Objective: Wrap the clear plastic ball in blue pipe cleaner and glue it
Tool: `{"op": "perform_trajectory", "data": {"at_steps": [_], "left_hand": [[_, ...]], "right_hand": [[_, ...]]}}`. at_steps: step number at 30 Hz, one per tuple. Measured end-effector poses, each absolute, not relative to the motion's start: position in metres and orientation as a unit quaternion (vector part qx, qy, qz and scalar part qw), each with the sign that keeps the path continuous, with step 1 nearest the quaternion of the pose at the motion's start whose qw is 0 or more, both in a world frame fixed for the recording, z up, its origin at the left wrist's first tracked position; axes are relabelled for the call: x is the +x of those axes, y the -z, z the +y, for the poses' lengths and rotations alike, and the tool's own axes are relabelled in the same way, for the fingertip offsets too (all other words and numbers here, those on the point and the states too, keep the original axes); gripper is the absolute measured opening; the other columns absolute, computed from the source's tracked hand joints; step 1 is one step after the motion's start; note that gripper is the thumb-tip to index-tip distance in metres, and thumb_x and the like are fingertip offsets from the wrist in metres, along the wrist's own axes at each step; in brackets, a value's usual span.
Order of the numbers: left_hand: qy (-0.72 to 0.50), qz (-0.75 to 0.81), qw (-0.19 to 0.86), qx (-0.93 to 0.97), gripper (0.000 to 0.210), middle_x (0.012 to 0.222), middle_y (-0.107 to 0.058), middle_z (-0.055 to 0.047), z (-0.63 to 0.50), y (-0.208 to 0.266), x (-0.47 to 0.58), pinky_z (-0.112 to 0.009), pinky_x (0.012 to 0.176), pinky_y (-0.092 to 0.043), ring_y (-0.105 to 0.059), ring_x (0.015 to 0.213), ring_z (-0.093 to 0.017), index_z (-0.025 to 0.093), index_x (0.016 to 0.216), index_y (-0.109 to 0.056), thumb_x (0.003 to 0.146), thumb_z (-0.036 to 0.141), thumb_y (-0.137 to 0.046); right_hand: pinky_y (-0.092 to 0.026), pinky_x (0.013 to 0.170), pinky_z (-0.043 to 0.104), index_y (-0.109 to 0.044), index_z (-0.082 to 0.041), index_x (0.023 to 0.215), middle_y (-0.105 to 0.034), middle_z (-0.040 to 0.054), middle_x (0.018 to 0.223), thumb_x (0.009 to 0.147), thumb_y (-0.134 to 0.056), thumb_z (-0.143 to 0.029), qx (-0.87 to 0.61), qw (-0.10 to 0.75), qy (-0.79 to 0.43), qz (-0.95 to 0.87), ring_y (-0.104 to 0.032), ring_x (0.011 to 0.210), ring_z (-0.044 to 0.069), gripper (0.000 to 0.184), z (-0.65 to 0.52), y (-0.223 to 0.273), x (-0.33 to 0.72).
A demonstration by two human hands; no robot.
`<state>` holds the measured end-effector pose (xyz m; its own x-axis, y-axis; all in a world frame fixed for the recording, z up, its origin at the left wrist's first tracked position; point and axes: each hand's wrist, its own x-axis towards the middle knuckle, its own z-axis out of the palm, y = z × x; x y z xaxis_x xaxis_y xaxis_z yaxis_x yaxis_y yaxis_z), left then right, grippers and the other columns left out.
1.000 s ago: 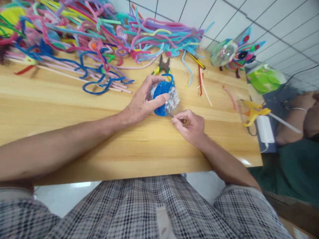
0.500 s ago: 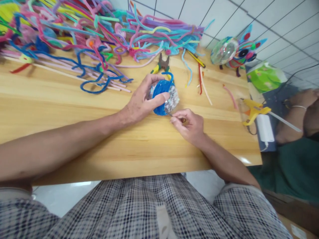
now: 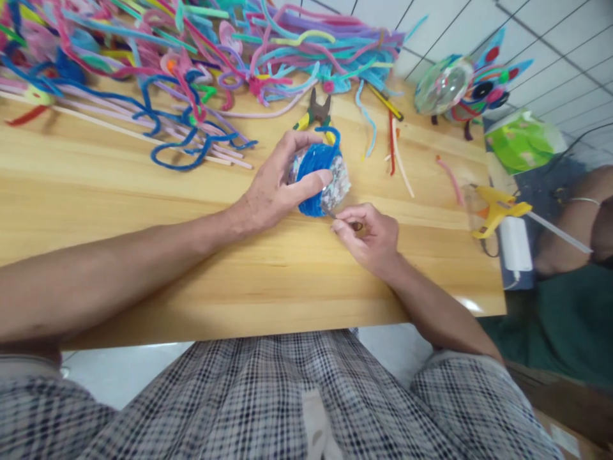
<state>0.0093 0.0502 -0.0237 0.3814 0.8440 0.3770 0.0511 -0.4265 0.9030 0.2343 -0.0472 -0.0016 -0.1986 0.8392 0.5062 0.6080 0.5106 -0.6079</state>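
Note:
My left hand (image 3: pixel 292 172) is closed around a rounded bundle, its thumb lying across the front. Blue pipe cleaner (image 3: pixel 310 199) is wound about the bundle, with one end curling up at the top. Speckled, whitish material (image 3: pixel 339 179) shows on the bundle's right side. Pinched in my right hand (image 3: pixel 368 233) is a thin dark tool (image 3: pixel 330 212), its tip at the bundle's lower edge; the fingers hide most of it, so its kind is unclear. Just behind the bundle lie pliers (image 3: pixel 318 108) with yellow-green handles.
Many coloured pipe cleaners (image 3: pixel 287 54) are heaped along the back. A yellow glue gun (image 3: pixel 498 207), a white box-shaped device (image 3: pixel 516 243) and a green packet (image 3: pixel 522 144) are at the right. A pipe-cleaner animal figure (image 3: pixel 479 96) stands back right. Another person's arm (image 3: pixel 569 223) is beyond the table edge.
The camera view has shifted slightly, so the table things sit a little differently in it. Both hands keep nearly the same hold, with the tool's tip still at the bundle's lower edge.

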Motion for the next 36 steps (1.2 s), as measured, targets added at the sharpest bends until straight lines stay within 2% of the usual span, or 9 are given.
{"op": "perform_trajectory", "data": {"at_steps": [5, 10, 16, 21, 26, 29, 36], "left_hand": [[-0.460, 0.311, 0.435, 0.709, 0.064, 0.141, -0.073, -0.010, 0.050, 0.024, 0.009, -0.058, 0.117, -0.061, -0.070, 0.136, -0.036, 0.031, 0.145, -0.061, 0.102, 0.077, -0.068], [-0.465, 0.308, 0.446, 0.700, 0.056, 0.141, -0.075, -0.007, 0.051, 0.021, 0.009, -0.062, 0.117, -0.061, -0.070, 0.136, -0.036, 0.037, 0.139, -0.064, 0.100, 0.076, -0.072], [-0.474, 0.302, 0.446, 0.697, 0.052, 0.139, -0.075, -0.005, 0.052, 0.021, 0.011, -0.059, 0.116, -0.062, -0.072, 0.132, -0.034, 0.038, 0.134, -0.065, 0.098, 0.074, -0.073], [-0.491, 0.283, 0.433, 0.700, 0.052, 0.138, -0.074, -0.007, 0.051, 0.025, 0.013, -0.058, 0.117, -0.061, -0.073, 0.130, -0.033, 0.031, 0.139, -0.063, 0.103, 0.067, -0.071], [-0.469, 0.304, 0.438, 0.704, 0.059, 0.141, -0.073, -0.008, 0.050, 0.026, 0.012, -0.053, 0.116, -0.061, -0.071, 0.134, -0.033, 0.031, 0.144, -0.060, 0.104, 0.072, -0.068], [-0.471, 0.296, 0.433, 0.709, 0.064, 0.144, -0.072, -0.009, 0.050, 0.027, 0.012, -0.051, 0.117, -0.061, -0.070, 0.137, -0.033, 0.030, 0.146, -0.059, 0.104, 0.077, -0.066], [-0.466, 0.292, 0.449, 0.704, 0.068, 0.143, -0.072, -0.008, 0.051, 0.031, 0.013, -0.048, 0.114, -0.063, -0.071, 0.133, -0.032, 0.031, 0.148, -0.056, 0.102, 0.080, -0.066]], "right_hand": [[-0.058, 0.061, 0.022, -0.074, -0.028, 0.100, -0.081, -0.0053, 0.078, 0.099, -0.075, -0.025, -0.475, 0.409, -0.138, -0.767, -0.073, 0.062, 0.011, 0.004, -0.046, 0.002, 0.235], [-0.062, 0.065, 0.026, -0.073, -0.029, 0.101, -0.082, -0.0045, 0.080, 0.100, -0.073, -0.027, -0.487, 0.400, -0.144, -0.763, -0.072, 0.063, 0.012, 0.002, -0.046, 0.003, 0.236], [-0.060, 0.064, 0.025, -0.073, -0.030, 0.102, -0.080, -0.0062, 0.078, 0.100, -0.076, -0.024, -0.472, 0.412, -0.121, -0.770, -0.070, 0.061, 0.011, 0.006, -0.046, 0.004, 0.237], [-0.061, 0.064, 0.026, -0.074, -0.030, 0.101, -0.081, -0.0055, 0.078, 0.100, -0.075, -0.026, -0.479, 0.409, -0.128, -0.766, -0.071, 0.062, 0.012, 0.004, -0.046, 0.003, 0.236], [-0.058, 0.062, 0.023, -0.074, -0.029, 0.100, -0.080, -0.0060, 0.076, 0.098, -0.077, -0.021, -0.466, 0.417, -0.128, -0.769, -0.070, 0.060, 0.011, 0.009, -0.046, 0.002, 0.235], [-0.059, 0.060, 0.022, -0.075, -0.028, 0.098, -0.082, -0.0050, 0.077, 0.098, -0.076, -0.023, -0.465, 0.416, -0.119, -0.772, -0.072, 0.059, 0.011, 0.005, -0.044, 0.002, 0.236], [-0.061, 0.061, 0.022, -0.075, -0.028, 0.098, -0.084, -0.0039, 0.079, 0.097, -0.075, -0.023, -0.465, 0.410, -0.122, -0.775, -0.074, 0.061, 0.012, 0.005, -0.043, 0.002, 0.236]]}}
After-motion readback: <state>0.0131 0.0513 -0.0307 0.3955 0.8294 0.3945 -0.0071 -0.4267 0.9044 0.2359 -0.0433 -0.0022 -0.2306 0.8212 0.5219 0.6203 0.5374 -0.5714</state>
